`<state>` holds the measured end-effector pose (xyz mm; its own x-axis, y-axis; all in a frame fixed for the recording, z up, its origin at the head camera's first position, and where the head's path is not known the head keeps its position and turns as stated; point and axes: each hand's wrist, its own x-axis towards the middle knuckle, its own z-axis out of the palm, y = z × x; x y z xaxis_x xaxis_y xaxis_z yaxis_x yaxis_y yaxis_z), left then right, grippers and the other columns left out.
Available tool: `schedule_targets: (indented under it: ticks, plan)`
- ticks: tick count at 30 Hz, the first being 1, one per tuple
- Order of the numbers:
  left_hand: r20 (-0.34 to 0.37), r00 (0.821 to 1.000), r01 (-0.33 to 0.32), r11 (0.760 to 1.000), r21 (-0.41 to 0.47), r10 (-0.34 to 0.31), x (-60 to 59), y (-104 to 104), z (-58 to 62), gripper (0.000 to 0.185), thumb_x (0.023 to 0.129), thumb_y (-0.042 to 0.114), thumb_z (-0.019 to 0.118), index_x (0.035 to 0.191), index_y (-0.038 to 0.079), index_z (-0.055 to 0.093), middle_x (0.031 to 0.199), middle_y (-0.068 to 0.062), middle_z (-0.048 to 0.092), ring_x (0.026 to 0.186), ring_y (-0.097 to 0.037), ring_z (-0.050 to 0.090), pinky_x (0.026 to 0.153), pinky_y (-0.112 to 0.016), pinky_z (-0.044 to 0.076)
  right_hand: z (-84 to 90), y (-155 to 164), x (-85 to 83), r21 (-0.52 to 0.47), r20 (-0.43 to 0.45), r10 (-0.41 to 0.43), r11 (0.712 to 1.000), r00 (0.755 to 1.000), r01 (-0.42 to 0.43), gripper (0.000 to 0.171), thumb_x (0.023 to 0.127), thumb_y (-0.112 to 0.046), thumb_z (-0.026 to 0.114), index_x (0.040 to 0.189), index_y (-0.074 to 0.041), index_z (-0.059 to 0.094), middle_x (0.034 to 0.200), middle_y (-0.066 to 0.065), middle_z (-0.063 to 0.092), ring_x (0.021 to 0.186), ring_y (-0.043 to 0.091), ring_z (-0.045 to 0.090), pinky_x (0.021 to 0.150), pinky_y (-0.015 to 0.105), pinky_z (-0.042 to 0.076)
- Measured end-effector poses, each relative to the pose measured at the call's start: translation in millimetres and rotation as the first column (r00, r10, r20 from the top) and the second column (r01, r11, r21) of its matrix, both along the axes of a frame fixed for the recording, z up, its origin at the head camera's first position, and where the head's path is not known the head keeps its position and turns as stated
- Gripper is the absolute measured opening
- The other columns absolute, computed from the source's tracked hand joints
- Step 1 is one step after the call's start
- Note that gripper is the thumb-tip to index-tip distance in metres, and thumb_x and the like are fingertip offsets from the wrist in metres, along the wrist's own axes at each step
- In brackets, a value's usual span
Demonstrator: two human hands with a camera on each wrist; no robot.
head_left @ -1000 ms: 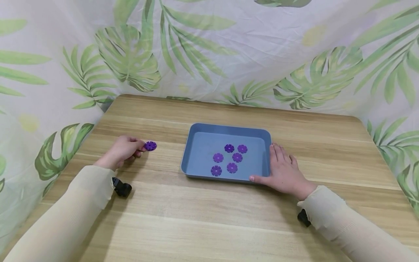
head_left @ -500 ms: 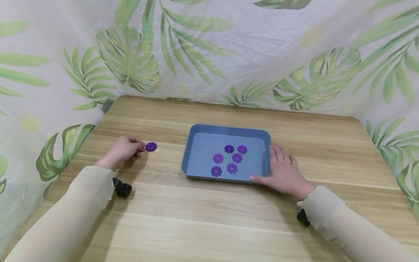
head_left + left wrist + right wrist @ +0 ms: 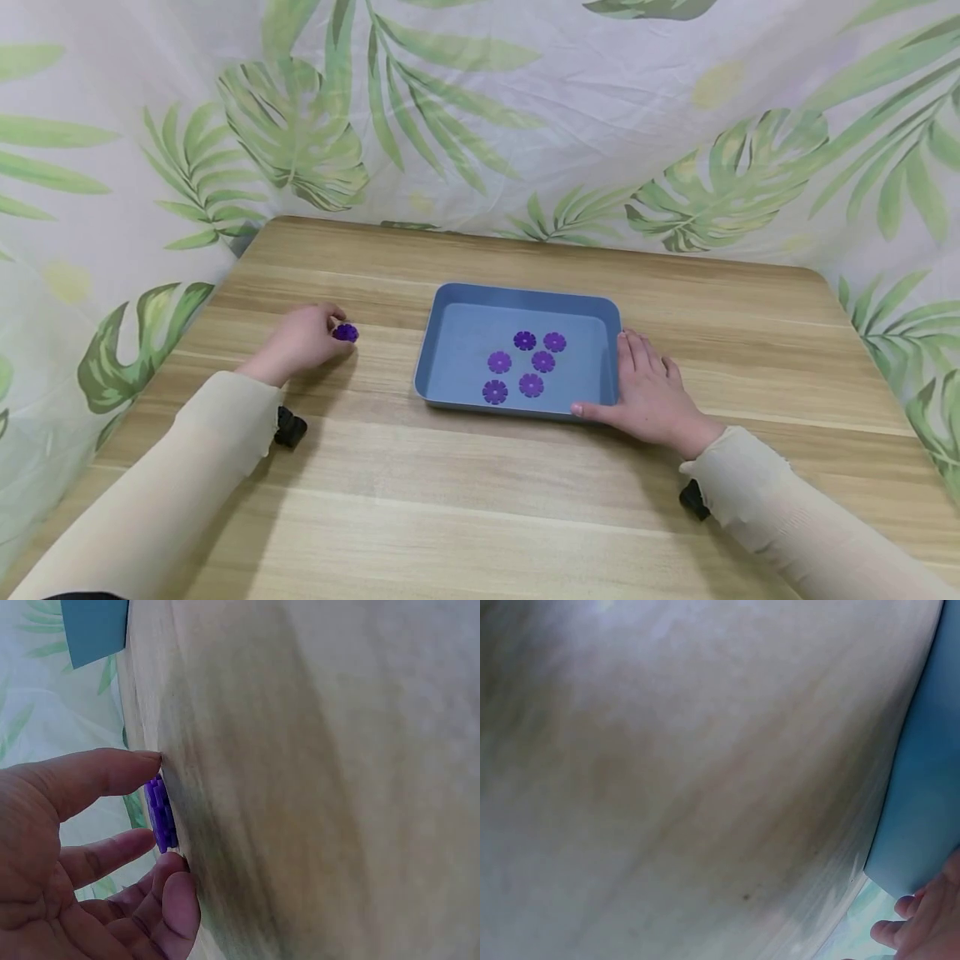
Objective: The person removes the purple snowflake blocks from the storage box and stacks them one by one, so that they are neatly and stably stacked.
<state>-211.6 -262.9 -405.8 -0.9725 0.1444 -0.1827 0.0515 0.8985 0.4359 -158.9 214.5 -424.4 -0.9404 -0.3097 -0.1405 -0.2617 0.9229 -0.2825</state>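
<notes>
Pinching is how I read my left hand (image 3: 303,340) now: thumb and fingers (image 3: 112,774) close around the purple disc (image 3: 345,332), which sits on edge against the table (image 3: 480,500) in the left wrist view, thumb tip above it and a fingertip below, so I judge the grip only just made and the disc barely off the wood, if at all. A second ago that disc lay flat just past my fingertips with the hand resting behind it; since then the hand has slid forward over it and the disc has tipped up, which tells me the pickup is under way and the carry not begun. The disc (image 3: 160,814) is well left of the blue tray (image 3: 450,329), on the bare table. My right hand (image 3: 651,392) has not shifted: fingers straight and relaxed, flat on the table against the tray's right wall, thumb along the near corner, steadying it and gripping nothing; the right wrist view shows only fingertips (image 3: 900,930) beside the tray (image 3: 922,810) edge. Six more purple discs (image 3: 525,362) lie flat in a loose cluster on the tray floor, apart from the walls, unchanged over the last second
</notes>
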Motion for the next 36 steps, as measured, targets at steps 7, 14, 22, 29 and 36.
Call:
schedule_targets:
  ticks: [7,14,22,29,36]
  plan:
    - [-0.015,0.999,0.048,0.998,-0.037,-0.049,-2.6,3.2,-0.2,0.047,0.091,0.013,0.070,0.126,-0.016,0.058,0.118,-0.037,0.063,0.109,-0.053,0.060,0.096,-0.062,0.046,-0.3,0.1,-0.1,-0.004,-0.011,0.001,1.000,1.000,-0.001,0.131,0.083,-0.081,0.062,0.158,0.014,0.011,0.164,0.034,0.013,0.152,0.048,0.014,0.113,0.075,0.013]
    - [-0.037,0.997,0.065,0.996,-0.057,-0.067,-2.4,4.0,-1.0,0.042,0.092,0.012,0.069,0.122,-0.016,0.060,0.115,-0.036,0.063,0.107,-0.052,0.060,0.095,-0.062,0.047,0.0,0.2,0.3,-0.010,-0.008,-0.004,1.000,1.000,0.004,0.131,0.083,-0.081,0.062,0.158,0.014,0.011,0.164,0.034,0.013,0.152,0.048,0.013,0.113,0.075,0.012]
    - [-0.030,0.995,0.094,0.993,-0.070,-0.096,-1.8,5.3,0.1,0.041,0.093,0.009,0.066,0.128,-0.011,0.061,0.119,-0.037,0.060,0.111,-0.054,0.058,0.097,-0.065,0.046,0.4,-0.1,0.3,-0.009,-0.005,-0.002,1.000,1.000,0.001,0.131,0.083,-0.081,0.062,0.158,0.014,0.011,0.165,0.034,0.012,0.152,0.048,0.013,0.113,0.075,0.012]
    - [-0.053,0.984,0.162,0.981,-0.105,-0.169,1.1,6.5,3.2,0.035,0.093,0.006,0.063,0.126,-0.006,0.064,0.117,-0.035,0.057,0.108,-0.051,0.058,0.092,-0.065,0.047,1.0,-0.2,-0.1,-0.009,0.001,-0.004,1.000,1.000,0.004,0.131,0.083,-0.081,0.061,0.158,0.014,0.010,0.165,0.034,0.011,0.151,0.049,0.013,0.112,0.076,0.012]
    - [-0.046,0.984,0.164,0.979,-0.123,-0.171,1.5,8.8,4.5,0.034,0.093,0.005,0.061,0.125,-0.007,0.064,0.118,-0.035,0.057,0.109,-0.051,0.058,0.094,-0.065,0.046,1.2,-0.2,-0.7,-0.007,0.010,-0.003,1.000,1.000,0.003,0.132,0.083,-0.081,0.061,0.158,0.014,0.009,0.165,0.033,0.010,0.152,0.049,0.012,0.112,0.076,0.012]
